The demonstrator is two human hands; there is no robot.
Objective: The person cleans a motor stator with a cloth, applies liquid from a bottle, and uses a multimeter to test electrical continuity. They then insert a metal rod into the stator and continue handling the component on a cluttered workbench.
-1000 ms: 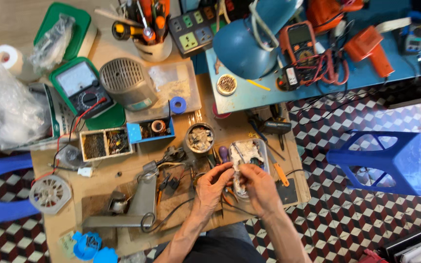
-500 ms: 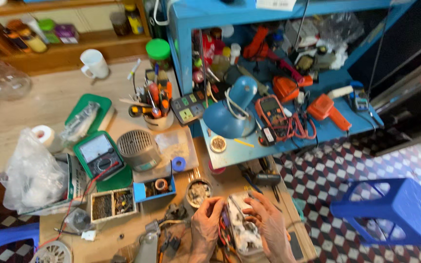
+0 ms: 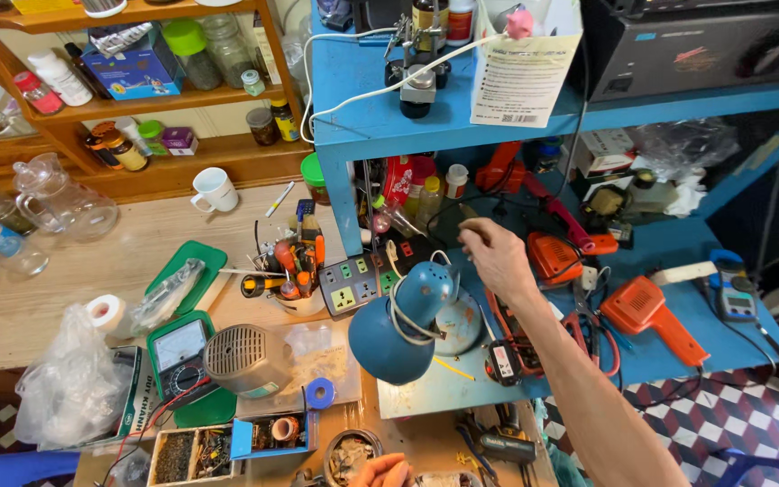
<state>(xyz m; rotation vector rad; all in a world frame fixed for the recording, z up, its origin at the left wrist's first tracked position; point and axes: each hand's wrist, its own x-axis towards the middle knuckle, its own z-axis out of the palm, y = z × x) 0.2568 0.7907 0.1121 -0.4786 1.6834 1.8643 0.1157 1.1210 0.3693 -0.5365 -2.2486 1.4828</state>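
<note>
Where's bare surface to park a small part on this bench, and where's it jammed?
Freest: bare wood left of the white mug, running toward the glass pitcher. Also a blue strip right of the orange heat gun, before the clamp meter. Jammed: around the tool cup, power strip and blue lamp, under the right hand.

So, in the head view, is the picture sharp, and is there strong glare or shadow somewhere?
Head view: mostly sharp under even, soft light; the right hand is slightly motion-blurred; mild glare on the glass jug; the left hand is cut off by the bottom edge; shelf lines bend near the edges.
</note>
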